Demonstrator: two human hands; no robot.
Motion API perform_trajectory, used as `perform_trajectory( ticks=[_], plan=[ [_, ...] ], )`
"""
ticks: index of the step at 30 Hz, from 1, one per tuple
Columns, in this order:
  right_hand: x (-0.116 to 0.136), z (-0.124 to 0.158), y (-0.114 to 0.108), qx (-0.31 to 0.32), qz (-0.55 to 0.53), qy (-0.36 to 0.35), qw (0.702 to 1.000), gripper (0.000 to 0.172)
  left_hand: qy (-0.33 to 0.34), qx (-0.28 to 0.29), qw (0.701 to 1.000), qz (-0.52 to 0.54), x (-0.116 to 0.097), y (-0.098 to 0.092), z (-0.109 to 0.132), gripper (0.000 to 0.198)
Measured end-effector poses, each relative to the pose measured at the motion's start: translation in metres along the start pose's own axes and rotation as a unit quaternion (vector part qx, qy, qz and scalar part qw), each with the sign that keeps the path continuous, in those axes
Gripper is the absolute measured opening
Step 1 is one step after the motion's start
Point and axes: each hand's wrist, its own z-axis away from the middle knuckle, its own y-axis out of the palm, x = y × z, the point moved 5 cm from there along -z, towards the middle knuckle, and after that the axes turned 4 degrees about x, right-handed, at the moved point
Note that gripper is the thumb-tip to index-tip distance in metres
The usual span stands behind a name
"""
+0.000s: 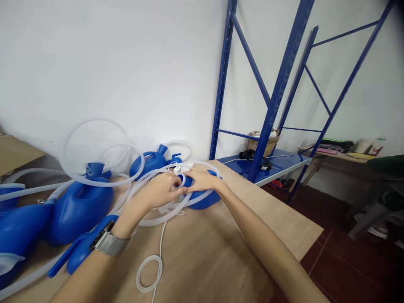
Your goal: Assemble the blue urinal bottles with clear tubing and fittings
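Note:
Both my hands meet over a blue plastic bottle lying at the far end of the wooden table. My left hand is closed, its fingers pinched on the bottle's neck where a coil of clear tubing is wrapped. My right hand lies over the bottle's top with its fingers pressed onto the neck and a small white fitting. A metal watch band sits on my left wrist.
Several more blue bottles with looped clear tubes lie at the left, one against the white wall. A loose tube loop lies near me. A blue steel rack stands at the right, with a cluttered desk beyond it.

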Motion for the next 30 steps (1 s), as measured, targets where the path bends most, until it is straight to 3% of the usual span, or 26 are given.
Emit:
perform_trajectory(
  ticks=[6, 12, 17, 25, 30],
  plan=[
    [0.010, -0.001, 0.004, 0.008, 0.017, -0.013, 1.000, 0.051, 0.008, -0.010, 0.999, 0.047, -0.002, 0.014, -0.007, 0.043],
    [0.014, -0.001, 0.002, 0.017, -0.009, -0.052, 0.998, 0.051, 0.008, 0.002, 0.992, 0.129, 0.000, 0.011, -0.012, 0.048],
    [0.016, 0.001, -0.002, 0.014, 0.000, -0.067, 0.998, 0.056, -0.026, 0.012, 0.984, 0.178, 0.007, -0.008, -0.001, 0.054],
    [0.000, 0.002, -0.006, 0.011, -0.008, -0.023, 1.000, 0.058, -0.093, -0.034, 0.994, 0.051, 0.048, -0.049, 0.025, 0.057],
    [-0.017, 0.005, -0.005, 0.012, -0.029, 0.011, 0.999, 0.064, -0.129, -0.006, 0.990, 0.047, 0.062, -0.070, 0.038, 0.053]
  ],
)
